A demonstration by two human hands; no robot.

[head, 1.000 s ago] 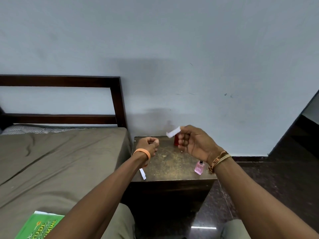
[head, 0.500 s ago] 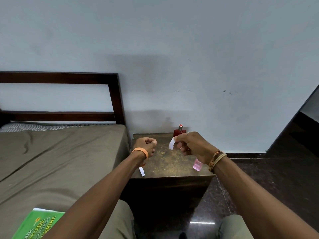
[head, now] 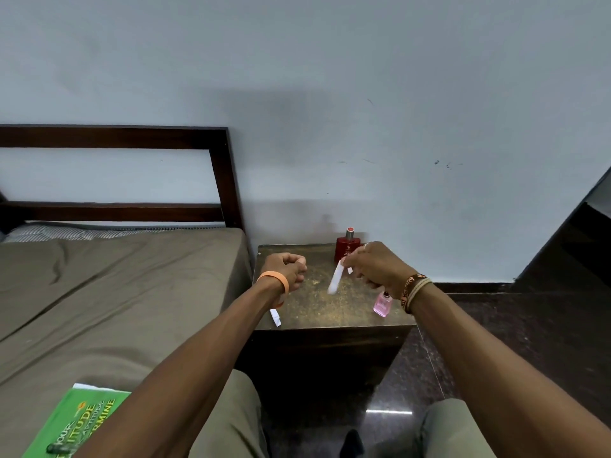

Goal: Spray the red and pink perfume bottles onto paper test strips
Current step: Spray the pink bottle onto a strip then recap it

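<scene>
Right hand grip: right hand (head: 377, 269) pinches a white paper strip (head: 335, 281) at its upper end; the strip hangs tilted down and leftward, blurred, above the bedside table (head: 317, 309).
Left hand grip: left hand (head: 287, 269) is curled into a loose fist over the table's left part; whether anything is inside it, I cannot tell.
Red bottle: red perfume bottle (head: 347, 247) stands upright at the table's back edge, by the wall, just behind the right hand.
Pink bottle: small pink perfume bottle (head: 383, 304) stands near the table's front right corner, just beside the right wrist.
Second strip: another white strip (head: 275, 317) lies at the table's front left edge, partly under the left wrist.
Beside the table: bed (head: 99, 292) to its left, with a green book (head: 76, 424) on it.
</scene>
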